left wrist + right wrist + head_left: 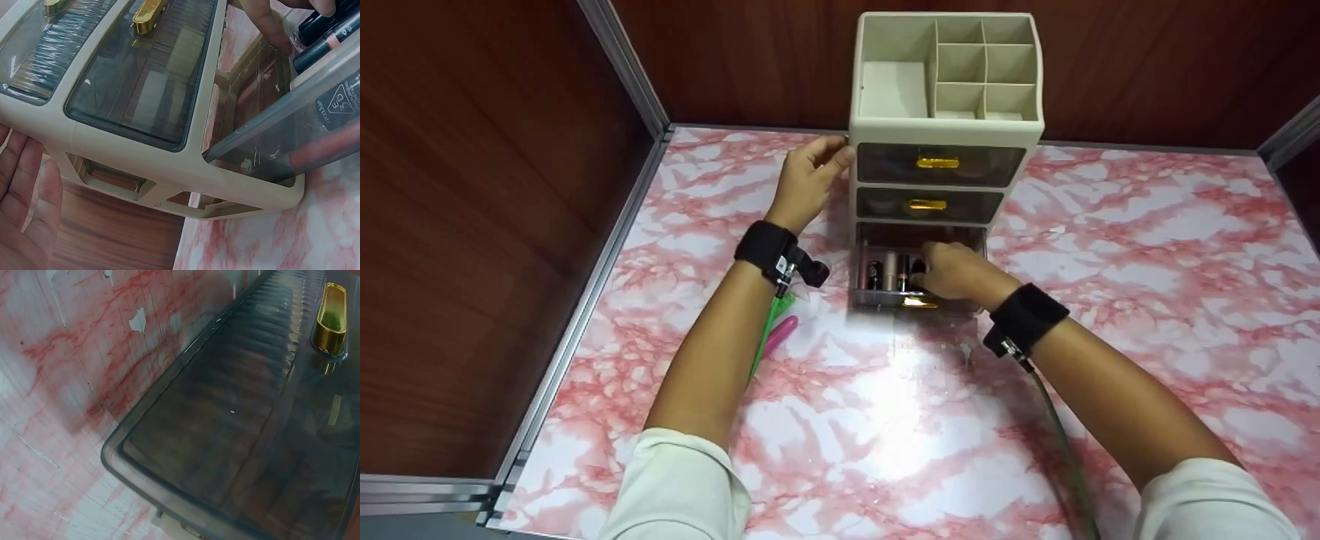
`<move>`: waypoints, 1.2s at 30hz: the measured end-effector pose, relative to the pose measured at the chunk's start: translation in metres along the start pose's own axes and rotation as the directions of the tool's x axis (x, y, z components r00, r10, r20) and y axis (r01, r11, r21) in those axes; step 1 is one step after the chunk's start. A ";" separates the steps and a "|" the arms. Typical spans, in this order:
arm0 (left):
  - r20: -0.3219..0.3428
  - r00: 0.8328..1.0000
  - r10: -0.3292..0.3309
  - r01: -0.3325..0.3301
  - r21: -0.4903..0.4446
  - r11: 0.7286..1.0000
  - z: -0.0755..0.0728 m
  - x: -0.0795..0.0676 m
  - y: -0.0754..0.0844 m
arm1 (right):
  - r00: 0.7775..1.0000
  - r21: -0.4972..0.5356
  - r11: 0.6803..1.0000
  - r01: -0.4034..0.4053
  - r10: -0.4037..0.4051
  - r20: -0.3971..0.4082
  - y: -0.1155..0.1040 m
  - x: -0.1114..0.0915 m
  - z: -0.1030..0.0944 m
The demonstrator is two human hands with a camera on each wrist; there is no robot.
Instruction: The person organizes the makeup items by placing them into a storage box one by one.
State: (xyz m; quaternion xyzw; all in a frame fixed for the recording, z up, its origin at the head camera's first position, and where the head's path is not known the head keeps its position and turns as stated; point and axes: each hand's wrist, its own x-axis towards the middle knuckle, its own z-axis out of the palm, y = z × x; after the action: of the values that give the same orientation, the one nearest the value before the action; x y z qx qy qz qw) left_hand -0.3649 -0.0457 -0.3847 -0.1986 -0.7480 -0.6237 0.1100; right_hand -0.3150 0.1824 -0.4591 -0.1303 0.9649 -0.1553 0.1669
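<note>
A cream desktop organizer stands at the back of the table, its smoky clear bottom drawer pulled out. Several cosmetic tubes, one of them beige, stand side by side in that drawer. My left hand touches the organizer's left side with loosely bent fingers; they also show in the left wrist view. My right hand reaches into the drawer from the right. In the left wrist view its finger and thumb pinch a black tube. The right wrist view shows no fingers clearly.
A pink object and a green one lie on the marbled table, partly covered by my left forearm. Two upper drawers with gold handles are closed. Wooden panels border the back and left. Cables hang from both wrist straps.
</note>
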 end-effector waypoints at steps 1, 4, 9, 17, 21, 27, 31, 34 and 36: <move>-0.001 1.000 -0.001 0.001 0.001 1.000 0.000 0.000 0.000 | 1.000 -0.003 1.000 0.000 0.000 -0.005 0.000 0.000 0.000; 0.000 1.000 -0.010 0.010 0.004 1.000 0.000 0.000 0.000 | 1.000 -0.020 1.000 0.004 -0.004 -0.026 0.000 -0.001 -0.001; -0.007 0.999 -0.034 0.034 -0.009 0.999 0.001 0.004 -0.007 | 0.997 -0.060 0.998 0.022 -0.027 -0.071 0.001 -0.002 -0.003; -0.035 0.999 -0.002 0.003 0.034 0.999 0.003 0.011 -0.032 | 0.970 -0.042 0.995 0.085 -0.092 -0.226 0.004 -0.014 -0.009; -0.037 0.999 0.011 -0.010 0.032 0.999 0.004 0.011 -0.032 | 0.908 0.019 0.989 0.145 -0.125 -0.400 0.011 -0.028 -0.017; -0.017 1.000 -0.002 0.002 0.003 1.000 -0.003 0.000 -0.006 | 0.675 -0.051 0.910 0.412 -0.342 -0.654 0.041 -0.034 -0.020; -0.012 1.000 -0.018 0.018 0.003 1.000 -0.002 -0.002 -0.001 | 0.567 -0.047 0.869 0.493 -0.362 -0.740 0.056 -0.033 -0.020; -0.011 1.000 -0.019 0.019 0.003 1.000 -0.001 -0.002 0.000 | 0.528 -0.030 0.865 0.500 -0.332 -0.782 0.062 -0.034 -0.022; -0.013 1.000 -0.022 0.022 -0.003 1.000 0.000 -0.001 0.001 | 0.508 -0.019 0.864 0.503 -0.314 -0.802 0.064 -0.034 -0.024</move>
State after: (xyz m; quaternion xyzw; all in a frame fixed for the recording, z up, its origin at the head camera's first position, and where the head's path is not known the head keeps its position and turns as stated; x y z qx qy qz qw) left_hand -0.3641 -0.0455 -0.3844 -0.1867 -0.7486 -0.6271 0.1077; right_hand -0.3054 0.2582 -0.4497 -0.2552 0.8563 -0.3351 -0.2990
